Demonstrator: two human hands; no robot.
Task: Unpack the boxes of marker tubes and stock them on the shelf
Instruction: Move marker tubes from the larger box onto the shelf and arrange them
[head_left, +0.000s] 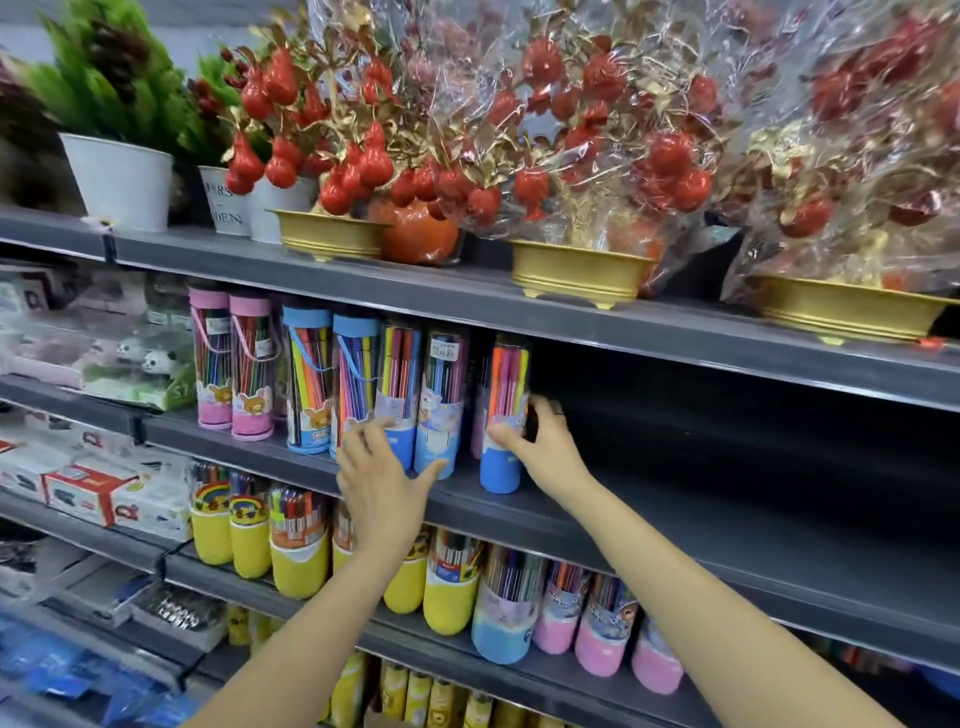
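- The shelf (675, 525) was stocked with upright marker tubes along its left part.
- The rightmost tube (501, 415) was gripped by the right hand (540, 447), arm outstretched.
- The left hand (382, 478), fingers spread and relaxed, was touching neighbouring tubes (421, 400).

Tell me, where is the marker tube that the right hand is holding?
The blue-bottomed marker tube stands upright on the middle shelf, just right of the other blue tubes, with the right hand gripping it.
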